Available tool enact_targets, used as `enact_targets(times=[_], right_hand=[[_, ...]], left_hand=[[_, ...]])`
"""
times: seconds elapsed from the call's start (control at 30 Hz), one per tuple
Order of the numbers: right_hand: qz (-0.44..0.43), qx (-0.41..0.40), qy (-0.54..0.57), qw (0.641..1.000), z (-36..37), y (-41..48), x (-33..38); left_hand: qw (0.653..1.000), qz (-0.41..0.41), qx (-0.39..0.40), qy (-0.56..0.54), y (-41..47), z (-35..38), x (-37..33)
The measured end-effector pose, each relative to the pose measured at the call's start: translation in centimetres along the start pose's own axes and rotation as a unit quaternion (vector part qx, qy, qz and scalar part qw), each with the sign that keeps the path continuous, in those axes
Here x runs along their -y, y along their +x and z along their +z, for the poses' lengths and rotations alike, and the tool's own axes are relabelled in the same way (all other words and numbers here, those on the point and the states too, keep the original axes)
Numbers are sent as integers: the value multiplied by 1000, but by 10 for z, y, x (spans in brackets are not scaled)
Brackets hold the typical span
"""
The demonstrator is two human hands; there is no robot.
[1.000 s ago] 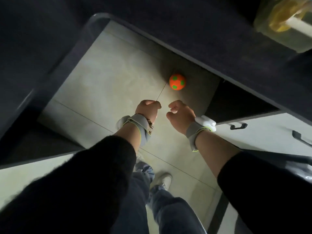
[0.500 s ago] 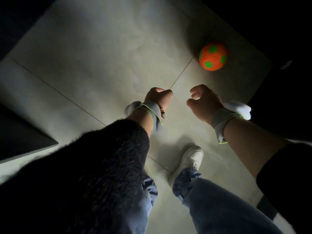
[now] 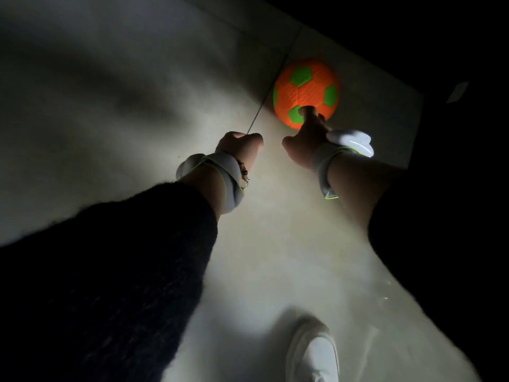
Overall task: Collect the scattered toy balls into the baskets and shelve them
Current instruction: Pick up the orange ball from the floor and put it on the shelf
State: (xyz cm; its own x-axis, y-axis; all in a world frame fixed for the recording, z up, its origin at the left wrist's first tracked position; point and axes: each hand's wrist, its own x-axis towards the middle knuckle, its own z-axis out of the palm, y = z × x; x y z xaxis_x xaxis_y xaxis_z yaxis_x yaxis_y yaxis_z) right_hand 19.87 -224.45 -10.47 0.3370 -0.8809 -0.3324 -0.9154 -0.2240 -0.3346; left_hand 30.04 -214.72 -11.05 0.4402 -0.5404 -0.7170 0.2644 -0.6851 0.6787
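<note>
An orange toy ball (image 3: 307, 89) with green patches lies on the pale tiled floor (image 3: 137, 92) in a dim spot under dark furniture. My right hand (image 3: 305, 139) reaches out to it, fingers apart, with fingertips touching the ball's near side. My left hand (image 3: 238, 146) hovers a little to the left of the ball, curled into a loose fist with nothing in it. Both wrists wear grey bands. No basket is in view.
Dark furniture (image 3: 413, 31) borders the floor at the top right, right behind the ball. A tile seam (image 3: 256, 119) runs from the ball toward my left hand. My white shoe (image 3: 314, 351) stands at the bottom.
The view has dropped closer to the floor and the ball looks much larger. My right hand has stretched forward from open air to touch the ball. My left hand stays curled.
</note>
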Motion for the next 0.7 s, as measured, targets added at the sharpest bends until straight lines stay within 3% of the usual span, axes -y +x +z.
enact_targets(times=[0.17, 0.33, 0.47, 0.53, 0.6, 0.7], right_hand=[[-21, -75, -85, 993, -8, 63, -14], [-3, -35, -130, 991, -6, 68, -23], [-83, -241, -96, 962, -11, 45, -31], [-70, -297, -52, 951, -14, 41, -39], [-13, -239, -1, 971, -11, 42, -45], [83, 12, 111, 990, 3, 33, -50]], left_hand=[[999, 15, -5, 37, 43, 14, -31], [999, 10, 11, 30, 50, 32, -38], [996, -39, 6, -79, 48, 52, -31], [987, -91, -5, -135, 49, 58, -23], [980, -133, -4, -147, 50, 60, -10], [976, -148, 12, -158, 41, 63, 12]])
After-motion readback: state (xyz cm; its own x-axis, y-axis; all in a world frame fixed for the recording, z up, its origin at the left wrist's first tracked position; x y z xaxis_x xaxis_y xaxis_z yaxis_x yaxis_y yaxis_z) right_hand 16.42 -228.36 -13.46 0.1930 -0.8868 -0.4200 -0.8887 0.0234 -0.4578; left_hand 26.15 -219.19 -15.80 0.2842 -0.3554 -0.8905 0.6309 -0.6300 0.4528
